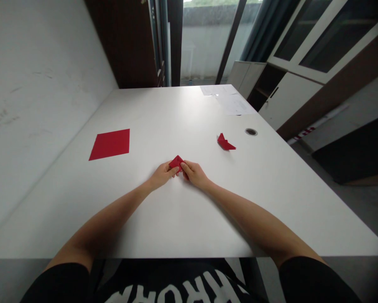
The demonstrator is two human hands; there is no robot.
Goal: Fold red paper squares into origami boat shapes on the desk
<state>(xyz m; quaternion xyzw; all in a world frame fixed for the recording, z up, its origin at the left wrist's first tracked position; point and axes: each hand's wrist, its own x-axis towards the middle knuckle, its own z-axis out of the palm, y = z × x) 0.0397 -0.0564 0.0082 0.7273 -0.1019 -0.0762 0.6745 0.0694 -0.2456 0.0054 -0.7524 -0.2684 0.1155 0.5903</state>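
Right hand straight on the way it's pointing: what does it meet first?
The folded red paper the right hand holds; beyond that, probably the left hand, though depth is unclear.

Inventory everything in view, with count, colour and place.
Folded paper: 1, red, between hands
Flat sheet: 1, red, table's left
Folded shape: 1, red, right of the hands
Table: 1, white, under the hands
Papers: count unclear, white, table's far right corner
Grommet: 1, grey, dark inside, table's right side
Wall: 1, white, left
Tall panel: 1, dark brown, far left
Window: 1, dark frames, beyond the table
Curtain: at least 1, bluish, right of window
Cabinets: count unclear, white, dark openings, right
Strip: 1, red and white, right
Unidentified object: 1, black, far right
Left hand: 1, bare, on the folded paper's left
Right hand: 1, bare, on its right
Arms: 2, bare, from bottom
Shirt: 1, black, white lettering, bottom
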